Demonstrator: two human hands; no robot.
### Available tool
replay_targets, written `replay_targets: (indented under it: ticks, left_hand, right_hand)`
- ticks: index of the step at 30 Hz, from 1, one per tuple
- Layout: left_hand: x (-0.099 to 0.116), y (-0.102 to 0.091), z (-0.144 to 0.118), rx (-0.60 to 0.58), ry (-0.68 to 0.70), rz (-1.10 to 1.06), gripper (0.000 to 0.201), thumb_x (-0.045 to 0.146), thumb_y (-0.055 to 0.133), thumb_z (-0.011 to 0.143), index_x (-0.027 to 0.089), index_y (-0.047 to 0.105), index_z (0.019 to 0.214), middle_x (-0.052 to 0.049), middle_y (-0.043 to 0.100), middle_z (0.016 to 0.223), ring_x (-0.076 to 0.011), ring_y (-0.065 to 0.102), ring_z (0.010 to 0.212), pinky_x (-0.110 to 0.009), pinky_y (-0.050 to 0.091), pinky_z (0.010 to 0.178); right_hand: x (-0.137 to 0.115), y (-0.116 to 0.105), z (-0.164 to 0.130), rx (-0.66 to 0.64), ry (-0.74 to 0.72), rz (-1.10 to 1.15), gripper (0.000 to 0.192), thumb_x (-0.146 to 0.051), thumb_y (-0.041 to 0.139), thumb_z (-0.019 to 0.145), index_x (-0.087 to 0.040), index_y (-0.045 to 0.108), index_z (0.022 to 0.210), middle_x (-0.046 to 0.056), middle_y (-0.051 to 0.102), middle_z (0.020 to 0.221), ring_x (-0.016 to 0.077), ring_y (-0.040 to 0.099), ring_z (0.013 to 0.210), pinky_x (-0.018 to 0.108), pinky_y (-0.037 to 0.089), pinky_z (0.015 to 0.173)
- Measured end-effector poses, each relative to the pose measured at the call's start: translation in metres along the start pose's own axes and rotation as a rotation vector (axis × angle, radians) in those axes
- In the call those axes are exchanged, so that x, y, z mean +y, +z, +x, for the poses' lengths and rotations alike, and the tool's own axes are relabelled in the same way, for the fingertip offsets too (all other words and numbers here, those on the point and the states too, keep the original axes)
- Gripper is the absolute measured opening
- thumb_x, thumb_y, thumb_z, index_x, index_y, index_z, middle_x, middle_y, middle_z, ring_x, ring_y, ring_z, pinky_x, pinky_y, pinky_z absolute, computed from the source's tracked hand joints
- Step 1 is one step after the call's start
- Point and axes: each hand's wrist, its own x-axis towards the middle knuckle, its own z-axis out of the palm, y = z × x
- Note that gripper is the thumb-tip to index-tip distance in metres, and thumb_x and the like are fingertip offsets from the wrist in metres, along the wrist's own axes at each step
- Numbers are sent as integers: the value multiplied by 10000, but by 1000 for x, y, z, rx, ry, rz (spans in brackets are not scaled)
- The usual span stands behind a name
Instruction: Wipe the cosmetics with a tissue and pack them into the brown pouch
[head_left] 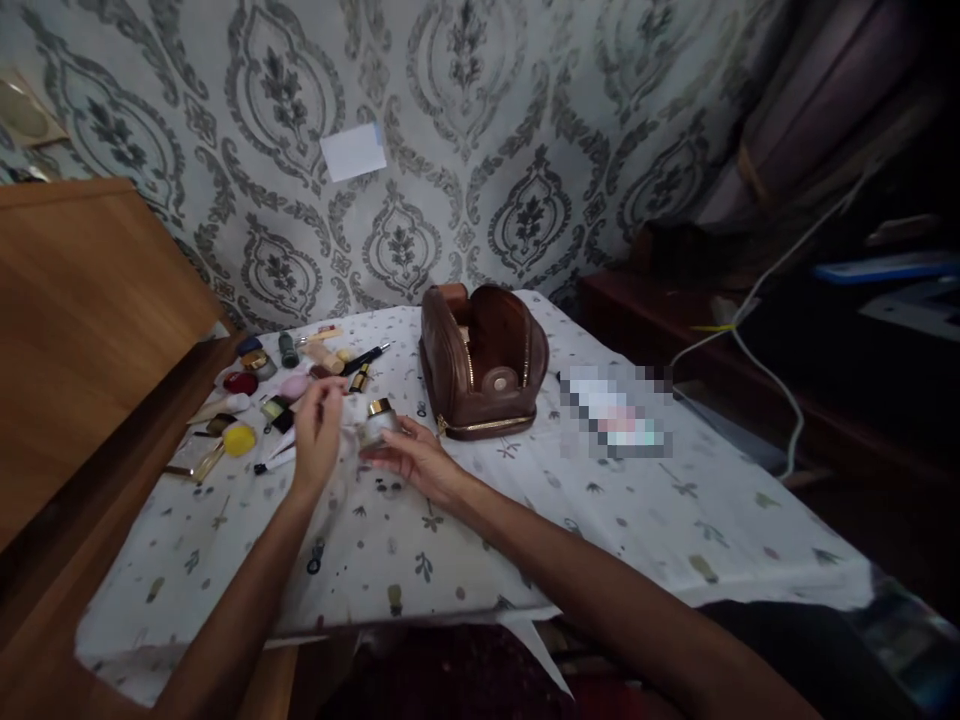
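Left of the bag (484, 405), your right hand (420, 460) grasps the jar (377, 427), likely rigid, smooth and breakable, best held around its body; whether your left hand (319, 435), fingers bent, grips anything cannot be told.

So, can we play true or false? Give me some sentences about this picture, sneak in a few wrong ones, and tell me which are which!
1. The right hand holds a small jar. True.
2. The brown bag stands open. True.
3. That bag hangs on the wall. False: it stands on the patterned tablecloth.
4. A hand is inside the bag. False: the left hand and the right hand are both outside it.
5. A round yellow thing lies to the left of the left hand. True.
6. The small jar is bigger than the bag. False: it is much smaller.
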Motion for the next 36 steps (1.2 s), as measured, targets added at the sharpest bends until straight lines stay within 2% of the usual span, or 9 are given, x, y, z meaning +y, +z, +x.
replay_targets:
  ticks: [2,4,12,15,19,23,29,34,36]
  left_hand:
    - [4,11,-11,-186,183,51,333,447,434,961,251,644,1131,-76,658,1215,-234,584,1186,-388,434,1058]
    - [3,19,-19,-302,240,84,348,421,444,959,250,641,1189,-84,644,1279,-239,564,1239,-407,414,1089]
    - [-12,18,-15,-250,-84,-32,321,457,478,920,233,699,988,-51,721,1011,-241,639,993,-376,480,937]
    - [-14,14,-12,-334,-182,-43,327,471,503,889,222,711,934,-34,724,945,-239,641,938,-354,487,880]
    - [-20,11,-12,-445,-231,-80,306,451,533,856,215,710,937,-23,723,938,-233,631,939,-325,486,842]
    - [-24,8,-15,-451,-301,-107,322,419,534,833,206,692,1017,-25,708,978,-225,620,935,-319,486,833]
    - [-23,3,-15,-438,-516,-236,341,387,571,755,218,695,1025,-20,668,1018,-176,591,746,-252,455,579]
    - [-29,-1,-12,-347,-661,-370,352,251,604,619,202,699,954,48,535,617,-113,454,510,-226,350,499]
    - [-31,0,-12,-308,-746,-443,331,240,630,591,195,689,913,69,487,552,-102,426,466,-218,318,471]
  right_hand:
    - [0,-2,2,16,-8,24,562,-395,900,603,-213,489,940,-14,692,830,164,723,710,262,582,637]
    - [0,-4,2,39,-24,-2,563,-395,892,609,-230,454,921,-53,660,743,145,703,640,242,557,588]
    - [-2,-10,1,-38,-55,-394,564,-472,832,651,-206,542,1055,-38,644,731,144,651,606,238,484,542]
    - [2,-14,4,-72,-106,-572,585,-447,805,675,-194,547,1136,-12,639,819,148,625,657,259,489,587]
    - [11,-19,5,-18,-338,-918,594,-295,807,668,-185,573,1202,42,618,1047,167,590,834,277,493,707]
    - [17,-21,2,-43,-480,-1125,615,-242,777,712,-181,538,1275,95,590,1165,234,575,1001,367,510,832]
    - [16,-19,-6,-187,-526,-1246,606,-283,731,812,-203,465,1351,108,552,1192,248,567,1050,399,520,869]
    - [11,-14,-13,-314,-564,-1299,592,-207,671,844,-249,423,1380,102,519,1299,260,532,1189,426,480,987]
    - [10,-13,-13,-316,-569,-1266,618,-191,681,833,-263,418,1388,93,526,1311,260,523,1218,441,461,1018]
